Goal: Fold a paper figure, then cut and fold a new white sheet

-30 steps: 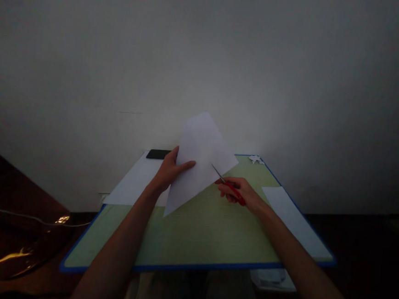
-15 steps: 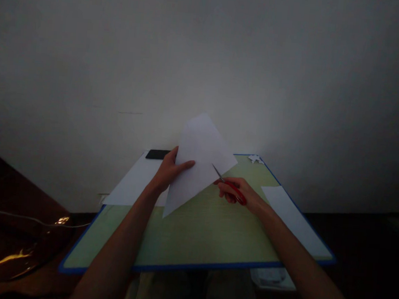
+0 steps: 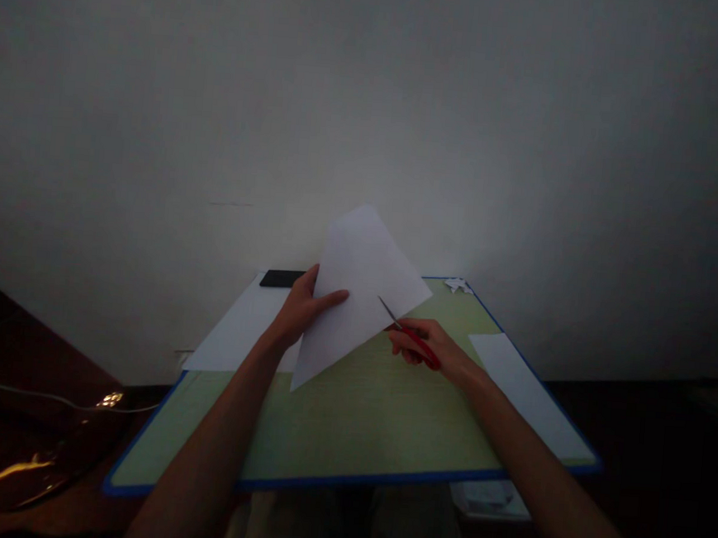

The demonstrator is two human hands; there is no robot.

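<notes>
A white sheet of paper (image 3: 365,261) is held up at a slant above the table. My left hand (image 3: 307,302) grips its left edge, thumb on the near face and the other fingers mostly hidden behind. My right hand (image 3: 431,345) is closed round the red handles of a pair of scissors (image 3: 418,346). One scissor blade shows over the paper's near face, pointing up and left from the lower right edge. Whether the other blade is behind the sheet I cannot tell.
The table (image 3: 346,434) has a pale green top and blue rim. Another white sheet (image 3: 229,333) lies at left beneath a black flat object (image 3: 280,279). More paper (image 3: 532,390) lies at right, with white star-shaped cutouts (image 3: 457,285) at the far right corner. A wall stands behind.
The scissors' tip has shifted slightly left over the paper, and the sheet's right corner has moved a little right. Both hands keep their hold.
</notes>
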